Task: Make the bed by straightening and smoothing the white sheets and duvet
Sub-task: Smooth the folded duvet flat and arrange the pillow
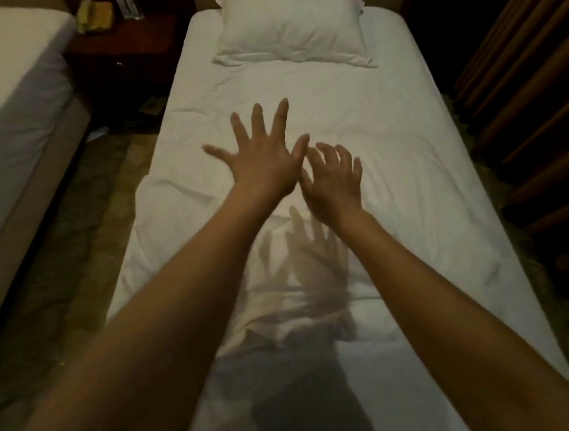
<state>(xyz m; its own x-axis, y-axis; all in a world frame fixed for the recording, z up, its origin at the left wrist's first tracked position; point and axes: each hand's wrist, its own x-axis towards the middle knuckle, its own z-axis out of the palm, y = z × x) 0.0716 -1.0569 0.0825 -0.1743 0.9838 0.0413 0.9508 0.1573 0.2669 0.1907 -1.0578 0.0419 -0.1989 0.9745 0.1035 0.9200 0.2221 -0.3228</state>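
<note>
We have both hands out over the middle of the white duvet [393, 178], left hand [260, 155] fingers splayed wide, right hand [333, 180] loosely spread just beside it, neither holding anything. The duvet's long axis runs away from us toward the pillow [291, 29]. Soft cotton, creased beside the left hand, which looks nearer those folds.

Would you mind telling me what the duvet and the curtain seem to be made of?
Duvet: matte white woven fabric, probably cotton; it shows soft creases and no shine. Curtain: heavy brown cloth hanging in deep vertical folds; the fibre is unclear in the dim light.
</note>
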